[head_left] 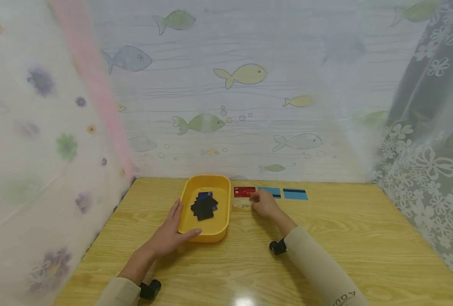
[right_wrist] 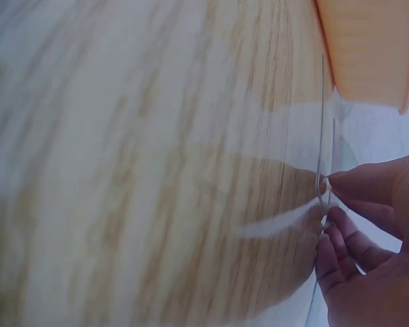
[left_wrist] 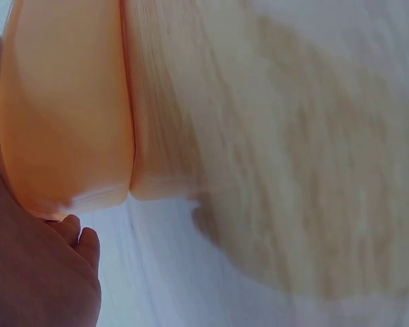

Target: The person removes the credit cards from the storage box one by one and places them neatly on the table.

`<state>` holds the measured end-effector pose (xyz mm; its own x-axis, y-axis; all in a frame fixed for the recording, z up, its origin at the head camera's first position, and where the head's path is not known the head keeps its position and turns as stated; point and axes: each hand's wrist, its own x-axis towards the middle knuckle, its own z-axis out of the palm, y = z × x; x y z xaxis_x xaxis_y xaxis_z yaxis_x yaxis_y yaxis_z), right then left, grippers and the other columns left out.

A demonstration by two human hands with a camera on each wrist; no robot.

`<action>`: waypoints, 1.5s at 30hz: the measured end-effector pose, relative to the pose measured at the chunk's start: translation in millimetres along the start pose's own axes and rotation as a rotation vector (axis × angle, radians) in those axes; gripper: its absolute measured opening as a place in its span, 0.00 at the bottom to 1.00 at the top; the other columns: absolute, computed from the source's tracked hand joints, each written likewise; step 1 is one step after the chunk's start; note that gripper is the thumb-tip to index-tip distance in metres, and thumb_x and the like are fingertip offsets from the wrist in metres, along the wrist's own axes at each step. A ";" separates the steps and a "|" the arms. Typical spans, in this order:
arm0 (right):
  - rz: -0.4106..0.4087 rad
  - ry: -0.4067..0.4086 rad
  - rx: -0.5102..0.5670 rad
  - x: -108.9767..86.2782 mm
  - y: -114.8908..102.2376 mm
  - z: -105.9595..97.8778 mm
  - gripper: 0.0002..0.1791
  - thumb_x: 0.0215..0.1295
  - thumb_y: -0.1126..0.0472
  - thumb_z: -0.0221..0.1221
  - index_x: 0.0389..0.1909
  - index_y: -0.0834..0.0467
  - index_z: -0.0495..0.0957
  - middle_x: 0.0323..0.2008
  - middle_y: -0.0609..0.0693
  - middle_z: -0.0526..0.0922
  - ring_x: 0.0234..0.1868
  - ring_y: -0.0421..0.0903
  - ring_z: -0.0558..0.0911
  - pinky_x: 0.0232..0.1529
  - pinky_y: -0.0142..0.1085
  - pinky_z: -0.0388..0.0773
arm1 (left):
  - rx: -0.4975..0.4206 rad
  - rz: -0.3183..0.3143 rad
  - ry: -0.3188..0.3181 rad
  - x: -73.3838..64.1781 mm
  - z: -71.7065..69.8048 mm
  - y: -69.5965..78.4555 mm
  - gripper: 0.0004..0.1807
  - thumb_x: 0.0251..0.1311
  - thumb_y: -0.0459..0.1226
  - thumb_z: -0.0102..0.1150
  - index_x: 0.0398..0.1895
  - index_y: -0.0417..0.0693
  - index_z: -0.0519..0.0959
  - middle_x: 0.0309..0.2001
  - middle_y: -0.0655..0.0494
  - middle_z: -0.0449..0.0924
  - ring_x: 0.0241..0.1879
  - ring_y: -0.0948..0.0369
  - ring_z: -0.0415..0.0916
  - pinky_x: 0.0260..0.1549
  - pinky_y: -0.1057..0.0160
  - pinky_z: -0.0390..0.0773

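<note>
Pinching the pale card (head_left: pixel 242 206) beside the yellow tray (head_left: pixel 222 219), that right grip (head_left: pixel 266 205) could slip off its thin edge and jog the red card (head_left: pixel 244 191), the left grip (head_left: pixel 171 233) uncurled against the tray.

A beige-sleeved left forearm (head_left: pixel 120 292) slants from the bottom left of the head view to a bare left hand (head_left: pixel 170 231), thumb and fingers spread apart, while a beige-sleeved right forearm (head_left: pixel 320 263) slants from the lower right to a bare right hand (head_left: pixel 267 205), fingertips pinching, near centre.
</note>
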<state>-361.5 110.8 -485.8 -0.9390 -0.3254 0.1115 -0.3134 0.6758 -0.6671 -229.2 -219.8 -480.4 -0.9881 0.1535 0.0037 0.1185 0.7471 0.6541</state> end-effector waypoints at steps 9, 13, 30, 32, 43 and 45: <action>0.013 -0.017 0.013 -5.0 2.4 -0.9 0.14 0.67 0.73 0.56 0.52 0.68 0.83 0.50 0.59 0.84 0.53 0.58 0.81 0.54 0.51 0.80 | 0.002 -0.013 -0.011 -1.4 1.0 -0.4 0.69 0.56 0.72 0.59 0.84 0.46 0.32 0.83 0.48 0.25 0.80 0.41 0.41 0.73 0.36 0.52; 0.002 -0.039 0.046 -12.6 0.5 -7.1 0.15 0.70 0.71 0.56 0.54 0.69 0.81 0.52 0.61 0.83 0.53 0.59 0.81 0.52 0.52 0.80 | 0.005 -0.013 -0.013 -3.3 0.1 -0.3 0.69 0.57 0.71 0.60 0.84 0.45 0.32 0.83 0.47 0.25 0.80 0.40 0.41 0.73 0.36 0.52; -0.266 -0.100 0.033 -30.0 -59.0 -21.8 0.25 0.72 0.58 0.63 0.65 0.66 0.74 0.59 0.62 0.77 0.61 0.62 0.76 0.60 0.55 0.75 | 0.007 -0.010 -0.004 -2.1 -5.3 3.9 0.68 0.58 0.71 0.59 0.84 0.46 0.32 0.83 0.47 0.24 0.80 0.40 0.40 0.73 0.35 0.52; -0.282 -0.118 0.037 -30.6 -66.8 -16.3 0.27 0.72 0.57 0.63 0.66 0.66 0.74 0.59 0.61 0.77 0.61 0.61 0.76 0.61 0.55 0.74 | 0.003 -0.013 -0.004 -1.5 -4.6 4.0 0.68 0.57 0.71 0.60 0.84 0.46 0.32 0.83 0.47 0.24 0.80 0.40 0.40 0.73 0.35 0.51; -0.336 -0.165 -0.026 -24.9 -104.6 16.4 0.28 0.69 0.55 0.66 0.64 0.65 0.75 0.58 0.59 0.77 0.60 0.59 0.77 0.61 0.51 0.76 | -0.003 -0.016 -0.006 0.2 -2.1 3.6 0.67 0.59 0.69 0.61 0.84 0.47 0.32 0.83 0.49 0.25 0.79 0.40 0.44 0.72 0.36 0.53; -0.312 -0.181 -0.029 -23.8 -110.4 23.1 0.29 0.69 0.54 0.66 0.64 0.65 0.75 0.58 0.59 0.77 0.61 0.58 0.77 0.63 0.50 0.75 | -0.001 -0.012 -0.004 0.3 -2.0 2.7 0.67 0.59 0.69 0.61 0.84 0.47 0.32 0.83 0.48 0.25 0.79 0.40 0.44 0.72 0.36 0.54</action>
<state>-301.2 28.6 -431.9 -0.7578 -0.6294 0.1722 -0.5874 0.5431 -0.6000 -229.4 -219.0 -477.2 -0.9890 0.1475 -0.0075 0.1066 0.7479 0.6552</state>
